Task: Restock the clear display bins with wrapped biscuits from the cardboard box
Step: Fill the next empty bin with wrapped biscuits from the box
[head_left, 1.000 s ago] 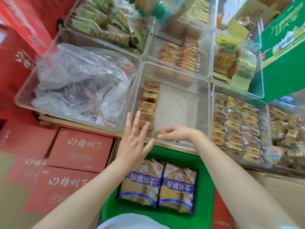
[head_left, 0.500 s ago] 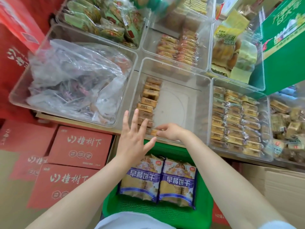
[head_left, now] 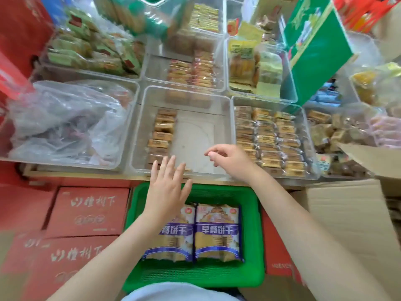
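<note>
The middle clear bin (head_left: 138, 135) holds a single column of wrapped biscuits (head_left: 161, 135) along its 9 o'clock wall, running from 12 down to 6 o'clock; the rest of its floor is bare. The left hand (head_left: 167, 185) hovers flat at the bin's 6 o'clock lip, fingers spread and holding nothing, close over the nearest end of the column. The right hand (head_left: 230, 159) sits just inside the bin at about 5 o'clock, thumb and forefinger loosely curled toward each other; I see no biscuit between them. The neighbouring bin (head_left: 312, 148) at 3 o'clock is already packed in neat rows. The cardboard box (head_left: 355, 213) stands open at 4 o'clock, below the desk edge; its contents are out of sight. A green basket (head_left: 258, 224) with two larger packets lies at 6 o'clock.

Judging by their look, these biscuits are light, small and brittle inside a slick film wrapper, so a firm squeeze would likely crack them and a loose one may let them slide. The sensible hold seems to be across the short sides of the block, fingertips on the flat edges rather than on the crimped wrapper ends, several pressed together as a stack and set down beside the existing column.
</note>
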Action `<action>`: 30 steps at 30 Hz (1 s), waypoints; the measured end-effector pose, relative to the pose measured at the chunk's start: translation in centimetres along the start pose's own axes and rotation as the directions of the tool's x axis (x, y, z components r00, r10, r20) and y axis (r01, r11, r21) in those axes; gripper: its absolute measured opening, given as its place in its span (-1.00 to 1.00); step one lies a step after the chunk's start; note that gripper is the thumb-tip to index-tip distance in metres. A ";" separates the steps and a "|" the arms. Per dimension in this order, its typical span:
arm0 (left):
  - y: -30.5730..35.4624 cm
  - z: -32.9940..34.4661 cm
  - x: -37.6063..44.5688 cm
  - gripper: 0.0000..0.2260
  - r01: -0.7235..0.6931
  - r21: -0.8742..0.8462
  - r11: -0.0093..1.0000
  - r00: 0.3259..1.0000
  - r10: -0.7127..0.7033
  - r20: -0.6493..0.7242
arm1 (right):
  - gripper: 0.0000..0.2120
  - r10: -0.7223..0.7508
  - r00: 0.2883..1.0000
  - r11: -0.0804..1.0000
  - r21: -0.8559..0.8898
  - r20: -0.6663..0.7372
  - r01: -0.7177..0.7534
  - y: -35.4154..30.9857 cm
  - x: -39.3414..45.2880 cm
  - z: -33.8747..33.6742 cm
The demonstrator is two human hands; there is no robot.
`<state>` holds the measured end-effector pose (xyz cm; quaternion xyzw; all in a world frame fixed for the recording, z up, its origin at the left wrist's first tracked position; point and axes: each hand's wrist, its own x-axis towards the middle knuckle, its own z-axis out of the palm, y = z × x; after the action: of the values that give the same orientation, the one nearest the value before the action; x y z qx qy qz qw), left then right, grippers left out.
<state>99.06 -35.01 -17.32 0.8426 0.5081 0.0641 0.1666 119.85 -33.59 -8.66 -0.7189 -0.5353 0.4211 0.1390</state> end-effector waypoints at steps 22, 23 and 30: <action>45.6 7.7 -1.6 -0.13 0.135 -0.824 0.551 0.965 0.115 0.235 | -0.84 0.538 0.817 0.837 0.014 -0.208 -0.548 41.5 -24.1 -22.2; 45.6 7.8 -1.5 -0.15 0.118 -0.838 0.532 0.968 0.125 0.216 | -0.82 0.543 0.827 0.835 -0.010 -0.148 -0.550 41.6 -23.5 -21.9; 46.4 7.8 -2.2 -0.19 0.142 -0.867 0.478 0.975 0.084 0.206 | -0.33 0.445 0.865 0.833 -0.461 0.231 -0.306 40.1 -22.1 -17.2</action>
<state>138.86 -58.52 -8.43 0.6316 0.3961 0.2179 0.6298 157.42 -64.47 -14.24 -0.7431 -0.4728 0.4326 -0.1926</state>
